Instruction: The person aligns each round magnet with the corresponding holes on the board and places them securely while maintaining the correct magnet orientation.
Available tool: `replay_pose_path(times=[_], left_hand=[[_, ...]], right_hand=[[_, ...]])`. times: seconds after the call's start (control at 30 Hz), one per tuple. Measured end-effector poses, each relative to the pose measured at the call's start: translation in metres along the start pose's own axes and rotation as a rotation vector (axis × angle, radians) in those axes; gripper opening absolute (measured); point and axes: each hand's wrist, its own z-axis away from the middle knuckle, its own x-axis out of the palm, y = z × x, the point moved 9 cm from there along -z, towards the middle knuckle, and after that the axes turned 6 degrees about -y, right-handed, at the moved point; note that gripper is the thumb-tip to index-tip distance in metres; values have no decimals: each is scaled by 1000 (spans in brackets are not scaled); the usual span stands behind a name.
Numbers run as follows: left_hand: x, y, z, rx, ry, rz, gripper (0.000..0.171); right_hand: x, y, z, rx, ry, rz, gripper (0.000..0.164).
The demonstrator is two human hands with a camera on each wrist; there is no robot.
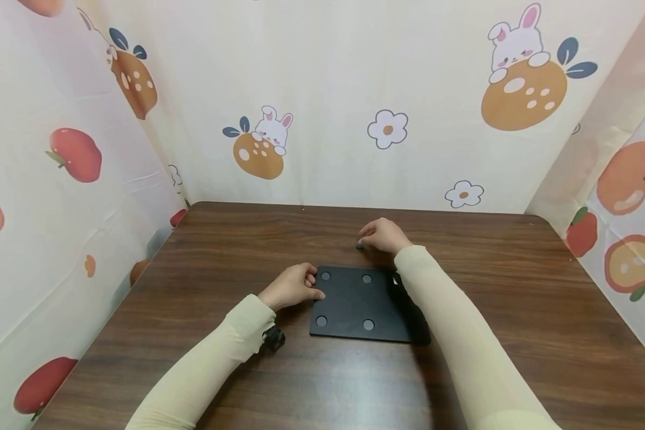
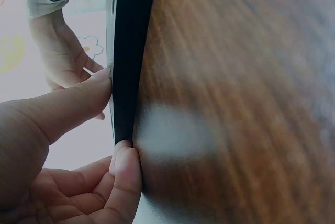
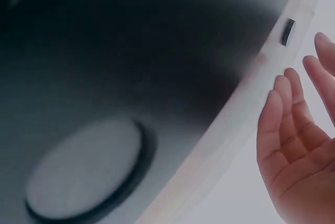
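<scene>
A flat black rectangular board (image 1: 349, 304) lies on the table, with grey round spots (image 1: 368, 325) showing on its face. My left hand (image 1: 295, 285) pinches the board's left edge. In the left wrist view, the thumb (image 2: 86, 93) of that hand presses one face and its fingers (image 2: 125, 166) meet the edge. Beyond the board's far edge, my right hand (image 1: 385, 236) hovers low beside a small dark piece (image 1: 359, 246). The right wrist view shows this small piece (image 3: 288, 32) apart from the spread, half-bent fingers (image 3: 285, 109). My right forearm hides the board's right side.
The brown wood-grain table (image 1: 236, 239) extends around the board on all sides. A pale curtain (image 1: 333, 71) printed with rabbits, fruit and flowers stands behind it and along both sides. A small black camera (image 1: 273, 338) sits at my left wrist.
</scene>
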Motion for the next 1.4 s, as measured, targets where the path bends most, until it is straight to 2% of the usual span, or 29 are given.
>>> replay_pose_path(times=[0.17,0.8,1.03,1.3,1.4], left_hand=[[1,1,1,14,4,-11,61],[0,-2,-2,7,-1,-2,63],[0,-1,-2,13,0,-7,63],[-1,1,-1,8,-1,4,63],[0,0,-1,3,-1,8,62]], right_hand=[[6,-2,-2,19,-31,45,25],[9,-4,-8,58,-30,133,18],[9,-2,-7,55,-31,146,16],[7,-11,-4,21,-19,242,19],[8,-10,-5,16,-18,244,18]])
